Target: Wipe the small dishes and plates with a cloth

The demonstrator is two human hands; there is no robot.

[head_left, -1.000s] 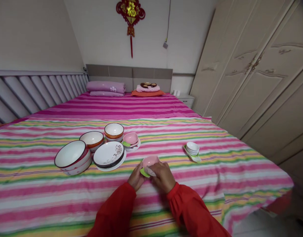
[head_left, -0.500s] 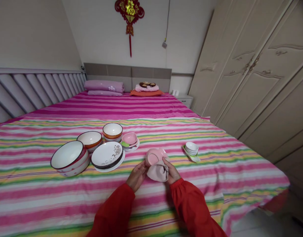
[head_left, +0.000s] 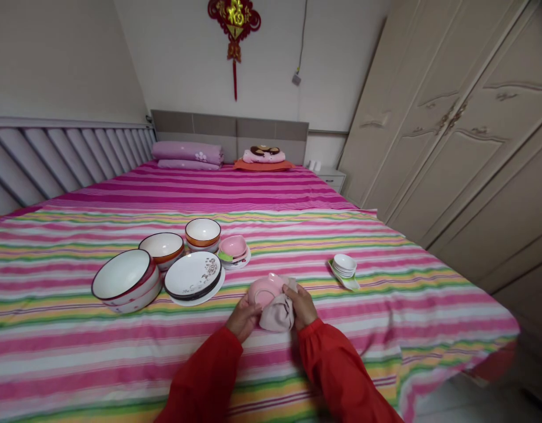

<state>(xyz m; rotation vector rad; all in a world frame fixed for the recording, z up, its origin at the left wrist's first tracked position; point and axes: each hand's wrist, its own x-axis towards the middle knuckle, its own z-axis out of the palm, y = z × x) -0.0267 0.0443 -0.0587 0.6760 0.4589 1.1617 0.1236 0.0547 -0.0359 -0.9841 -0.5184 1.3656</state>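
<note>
A small pink bowl (head_left: 258, 291) is held above the bed with its underside and foot ring facing me. My left hand (head_left: 244, 317) grips its left edge, thumb on the outside. My right hand (head_left: 303, 306) is closed on a pale pinkish-grey cloth (head_left: 277, 314), which lies against the bowl's right and lower side. The cloth hides part of the bowl. Further off, past the left hand, another pink bowl (head_left: 233, 246) sits on small plates, with a green piece (head_left: 225, 257) at its front left.
Stacked plates (head_left: 192, 275) and several large bowls (head_left: 123, 273) stand left on the striped sheet (head_left: 134, 358). To the right, small white bowls (head_left: 344, 263) are stacked on a green-and-white dish (head_left: 352, 284). A wardrobe (head_left: 465, 135) lines the right side.
The pink bowl has shifted slightly left and turned in my hands. My right hand and the cloth have moved along its right side.
</note>
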